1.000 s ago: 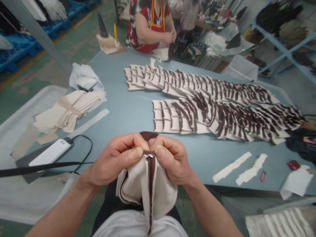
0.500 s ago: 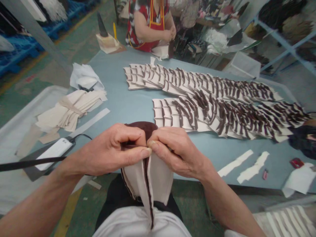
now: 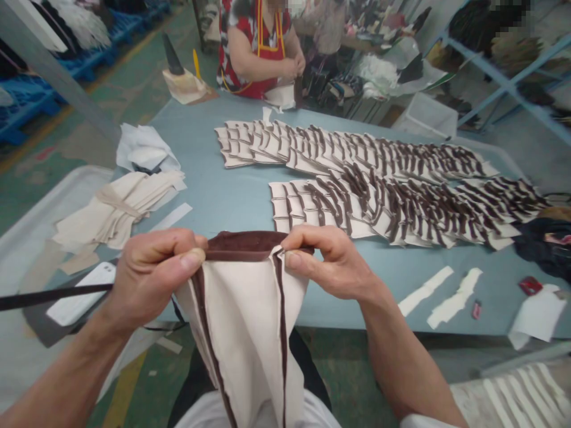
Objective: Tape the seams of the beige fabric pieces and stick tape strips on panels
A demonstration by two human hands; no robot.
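Between my hands hangs a cream sewn fabric piece [image 3: 241, 303] with dark brown seams and a brown inner side showing along its top edge. My left hand [image 3: 154, 267] pinches the left end of that brown edge between thumb and fingers. At the right end, beside a seam, my right hand [image 3: 332, 261] grips the same edge. The edge is stretched nearly straight between them, and the lower part drapes down over my lap. Its bottom end runs out of view.
Two long rows of similar cream and brown pieces [image 3: 321, 208] lie overlapped on the blue table [image 3: 200, 196]. At left are a tied cream bundle [image 3: 116, 205] and a white phone [image 3: 82, 294]. Pale strips [image 3: 426, 288] lie at right. Another person [image 3: 254, 53] works across the table.
My hands have moved apart from close together, mainly my left hand leftward. The fabric's top edge is now spread out between them, showing a wide cream panel.
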